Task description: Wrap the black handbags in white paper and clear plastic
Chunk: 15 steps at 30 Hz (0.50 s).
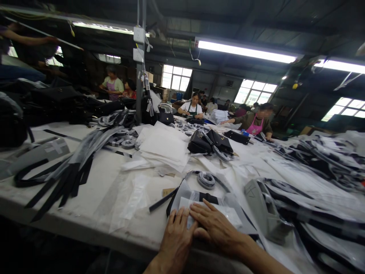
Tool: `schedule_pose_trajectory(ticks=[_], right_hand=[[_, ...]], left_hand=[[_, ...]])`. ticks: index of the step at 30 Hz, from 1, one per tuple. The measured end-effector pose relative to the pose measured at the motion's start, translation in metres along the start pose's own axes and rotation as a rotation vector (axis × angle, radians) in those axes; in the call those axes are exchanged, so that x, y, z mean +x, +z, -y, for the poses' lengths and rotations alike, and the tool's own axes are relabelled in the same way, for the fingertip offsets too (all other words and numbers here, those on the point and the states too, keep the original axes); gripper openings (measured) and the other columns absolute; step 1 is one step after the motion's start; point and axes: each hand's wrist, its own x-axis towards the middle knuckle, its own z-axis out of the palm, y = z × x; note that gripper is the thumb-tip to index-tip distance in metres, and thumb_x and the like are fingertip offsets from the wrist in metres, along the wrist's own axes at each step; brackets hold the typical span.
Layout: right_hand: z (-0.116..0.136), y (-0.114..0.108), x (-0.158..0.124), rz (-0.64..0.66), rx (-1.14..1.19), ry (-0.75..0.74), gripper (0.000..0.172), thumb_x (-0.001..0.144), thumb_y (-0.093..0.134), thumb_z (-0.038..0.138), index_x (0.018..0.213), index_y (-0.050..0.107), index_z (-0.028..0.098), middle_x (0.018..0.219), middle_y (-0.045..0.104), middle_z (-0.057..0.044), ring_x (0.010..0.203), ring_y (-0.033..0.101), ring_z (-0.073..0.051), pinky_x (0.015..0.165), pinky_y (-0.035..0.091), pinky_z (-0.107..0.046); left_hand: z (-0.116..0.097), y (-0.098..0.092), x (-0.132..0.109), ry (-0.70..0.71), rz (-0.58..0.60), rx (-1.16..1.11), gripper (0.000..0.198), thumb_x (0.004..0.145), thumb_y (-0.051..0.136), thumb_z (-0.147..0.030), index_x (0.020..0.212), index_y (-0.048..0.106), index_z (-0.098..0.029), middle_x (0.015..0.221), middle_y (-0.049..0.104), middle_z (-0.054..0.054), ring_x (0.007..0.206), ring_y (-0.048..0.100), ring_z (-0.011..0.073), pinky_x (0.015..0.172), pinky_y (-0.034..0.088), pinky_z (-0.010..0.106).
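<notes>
My left hand (178, 230) lies flat with its fingers stretched forward on a white sheet or packet (232, 215) at the table's front edge. Beside it, my right hand (213, 222) presses on the same packet, fingers extended and thumb near the left hand. Under the packet is a black bag (209, 197) partly covered in pale wrapping; most of its body is hidden by the hands and the wrapping. Just beyond the bag rests a coiled strap (206, 180) in clear wrap. A small brown card (168, 191) lies to its left.
On the right stands a grey tape dispenser (265, 213) beside wrapped black straps (310, 213). White sheets (162, 144) are stacked mid-table, with black handbags (219, 140) beyond. Long straps (71, 171) lie at left. A metal post (139, 87) rises behind. Several people work across the table.
</notes>
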Motion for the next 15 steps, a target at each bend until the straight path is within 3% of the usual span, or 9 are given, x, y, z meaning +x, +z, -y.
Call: schedule_pose_trajectory(ticks=[4, 7, 12, 15], right_hand=[[-0.008, -0.016, 0.005, 0.089, -0.049, 0.067, 0.063, 0.101, 0.036, 0.059, 0.149, 0.042, 0.019, 0.154, 0.039, -0.014, 0.145, 0.031, -0.029, 0.121, 0.01, -0.057], [-0.007, -0.016, 0.002, 0.05, -0.09, 0.112, 0.069, 0.098, 0.041, 0.06, 0.15, 0.04, 0.014, 0.155, 0.035, -0.018, 0.147, 0.027, -0.033, 0.12, 0.011, -0.061], [-0.005, 0.006, -0.011, 0.01, 0.012, 0.005, 0.094, 0.079, 0.07, 0.064, 0.153, 0.034, 0.018, 0.153, 0.041, -0.017, 0.144, 0.034, -0.032, 0.122, 0.013, -0.053], [-0.013, 0.019, -0.012, 0.017, 0.037, 0.062, 0.103, 0.071, 0.081, 0.055, 0.153, 0.033, 0.015, 0.152, 0.041, -0.019, 0.142, 0.036, -0.033, 0.121, 0.02, -0.052]], left_hand=[[0.002, 0.005, 0.001, -0.003, -0.112, 0.023, 0.037, 0.098, 0.055, -0.033, 0.134, 0.056, -0.034, 0.124, 0.065, 0.008, 0.114, 0.058, 0.0276, 0.099, 0.04, 0.046], [0.003, 0.005, 0.001, 0.01, -0.142, 0.037, 0.039, 0.097, 0.056, -0.036, 0.136, 0.054, -0.037, 0.122, 0.065, 0.007, 0.113, 0.059, 0.0268, 0.098, 0.039, 0.044], [0.007, 0.001, 0.001, 0.039, -0.067, 0.006, 0.049, 0.094, 0.059, -0.047, 0.14, 0.05, -0.03, 0.127, 0.064, 0.009, 0.115, 0.059, 0.0281, 0.1, 0.04, 0.044], [0.012, -0.004, 0.0, 0.049, 0.023, -0.063, 0.052, 0.094, 0.059, -0.043, 0.142, 0.047, -0.026, 0.133, 0.06, 0.01, 0.121, 0.056, 0.0289, 0.103, 0.038, 0.044]])
